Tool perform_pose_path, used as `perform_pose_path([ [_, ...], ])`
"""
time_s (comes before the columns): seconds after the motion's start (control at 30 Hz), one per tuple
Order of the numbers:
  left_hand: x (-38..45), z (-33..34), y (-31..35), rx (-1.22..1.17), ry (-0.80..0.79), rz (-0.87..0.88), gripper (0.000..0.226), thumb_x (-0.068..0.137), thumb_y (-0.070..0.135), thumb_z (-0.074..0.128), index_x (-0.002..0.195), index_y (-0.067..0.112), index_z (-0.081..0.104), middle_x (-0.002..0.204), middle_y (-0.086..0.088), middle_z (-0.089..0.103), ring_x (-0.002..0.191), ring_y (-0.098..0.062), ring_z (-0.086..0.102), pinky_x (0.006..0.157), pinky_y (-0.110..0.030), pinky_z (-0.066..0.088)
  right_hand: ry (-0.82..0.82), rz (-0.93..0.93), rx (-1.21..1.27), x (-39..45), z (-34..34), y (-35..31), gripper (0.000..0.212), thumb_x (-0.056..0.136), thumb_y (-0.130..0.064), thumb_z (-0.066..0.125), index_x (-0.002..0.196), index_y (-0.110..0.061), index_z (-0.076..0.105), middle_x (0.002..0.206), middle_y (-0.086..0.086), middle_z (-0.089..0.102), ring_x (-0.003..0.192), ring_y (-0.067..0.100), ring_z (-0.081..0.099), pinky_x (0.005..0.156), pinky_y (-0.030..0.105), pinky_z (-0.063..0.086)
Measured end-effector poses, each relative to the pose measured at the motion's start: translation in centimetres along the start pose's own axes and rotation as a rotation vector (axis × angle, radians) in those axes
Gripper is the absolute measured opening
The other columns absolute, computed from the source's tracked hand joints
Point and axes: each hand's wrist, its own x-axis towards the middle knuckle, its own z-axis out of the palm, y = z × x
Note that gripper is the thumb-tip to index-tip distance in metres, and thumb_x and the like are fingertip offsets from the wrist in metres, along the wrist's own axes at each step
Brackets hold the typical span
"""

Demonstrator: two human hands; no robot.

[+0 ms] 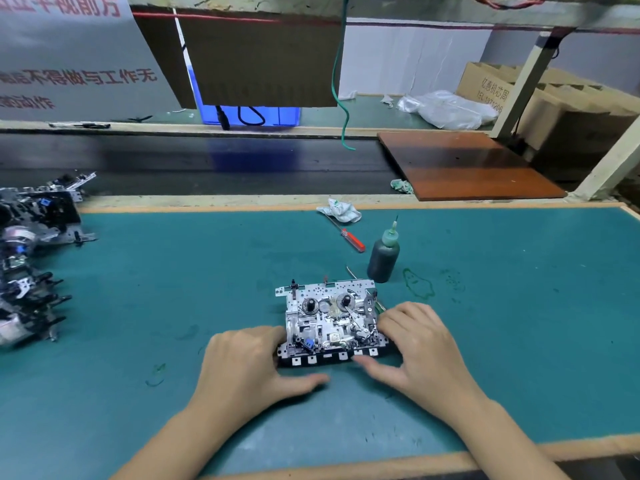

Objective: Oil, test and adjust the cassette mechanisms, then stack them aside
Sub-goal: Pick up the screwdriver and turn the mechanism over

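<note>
Two hands on one mechanism (329, 320), mid-desk (173, 271), near front edge. Left hand (249, 362) grips its left end, thumb stretched along front; right hand (415, 344) grips right end, thumb at key row. Step, by my judgement: testing keys, or seating unit before oiling. Next move likely needs one hand freed for bottle.

Around mechanism, largest first: stack (34, 258) of other mechanisms far left at desk edge; bottle (383, 254) just behind right corner, upright, close enough to knock; rag (341, 209) further back; screwdriver (348, 235) between rag and bottle.
</note>
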Motion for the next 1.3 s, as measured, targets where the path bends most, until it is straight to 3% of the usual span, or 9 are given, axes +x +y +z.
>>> perform_pose_path([
  [0.13,-0.1,-0.2,-0.1,-0.052,-0.045,0.004,0.062,0.054,0.082,0.05,0.05,0.02,0.046,0.042,0.01,0.045,0.036,-0.01,0.045,0.036,-0.022,0.034,0.008,0.001,-0.044,-0.2,0.1,0.0,0.051,0.078,-0.06,0.052,0.07,-0.01,0.063,0.072,-0.003,0.06,0.069,0.022,0.058,0.082,0.029,0.037],
  [0.3,-0.3,-0.4,-0.4,-0.078,-0.083,0.127,0.052,0.06,0.074,0.054,0.059,0.028,0.031,0.045,0.013,0.042,0.038,-0.008,0.041,0.036,-0.021,0.03,0.056,0.085,-0.077,-0.2,0.3,-0.6,0.058,0.075,-0.067,0.053,0.063,-0.011,0.06,0.061,-0.003,0.057,0.059,0.02,0.053,0.083,0.033,0.038],
  [0.47,-0.1,-0.4,-0.3,-0.128,-0.055,0.081,0.044,0.063,0.068,0.054,0.059,0.03,0.032,0.047,0.015,0.028,0.038,-0.007,0.037,0.039,-0.02,0.027,0.0,-0.046,-0.065,-0.1,-0.1,0.2,0.048,0.08,-0.055,0.053,0.069,-0.009,0.061,0.071,-0.001,0.06,0.066,0.023,0.057,0.083,0.032,0.038],
  [0.67,0.0,0.0,-0.3,-0.086,-0.012,0.035,0.05,0.07,0.059,0.053,0.047,0.015,0.041,0.039,0.006,0.042,0.033,-0.017,0.042,0.034,-0.02,0.033,-0.03,-0.046,-0.041,-0.1,-0.1,0.3,0.05,0.077,-0.057,0.056,0.072,-0.008,0.064,0.075,0.0,0.062,0.07,0.023,0.058,0.084,0.032,0.038],
  [0.77,0.1,0.2,-0.4,-0.07,0.008,0.06,0.05,0.071,0.057,0.052,0.048,0.014,0.042,0.039,0.004,0.042,0.033,-0.019,0.041,0.033,-0.021,0.032,-0.043,-0.051,0.014,-0.3,-0.2,0.3,0.052,0.073,-0.059,0.06,0.073,-0.007,0.064,0.077,0.0,0.062,0.071,0.023,0.057,0.083,0.03,0.039],
  [0.93,-0.1,-0.1,-1.1,-0.115,-0.048,0.143,0.051,0.068,0.062,0.055,0.052,0.016,0.041,0.043,0.009,0.043,0.037,-0.013,0.038,0.04,-0.021,0.029,-0.003,-0.038,-0.059,-0.3,0.0,-0.2,0.049,0.083,-0.054,0.05,0.073,-0.008,0.065,0.074,-0.001,0.063,0.067,0.022,0.059,0.077,0.029,0.038],
  [1.1,0.2,0.3,-0.7,-0.133,0.0,0.078,0.049,0.071,0.053,0.054,0.049,0.012,0.04,0.039,0.003,0.042,0.034,-0.019,0.038,0.033,-0.023,0.033,-0.025,-0.007,0.025,-0.3,-0.1,-0.2,0.051,0.076,-0.058,0.056,0.072,-0.008,0.062,0.074,-0.001,0.06,0.068,0.021,0.055,0.078,0.028,0.038],
  [1.3,0.2,-0.1,-0.6,-0.207,-0.093,0.006,0.048,0.058,0.072,0.056,0.056,0.029,0.034,0.043,0.012,0.034,0.049,-0.015,0.046,0.044,-0.019,0.029,0.013,0.01,-0.008,-0.3,0.1,-0.6,0.046,0.082,-0.052,0.052,0.072,-0.008,0.064,0.072,-0.002,0.061,0.066,0.022,0.056,0.077,0.027,0.036],
])
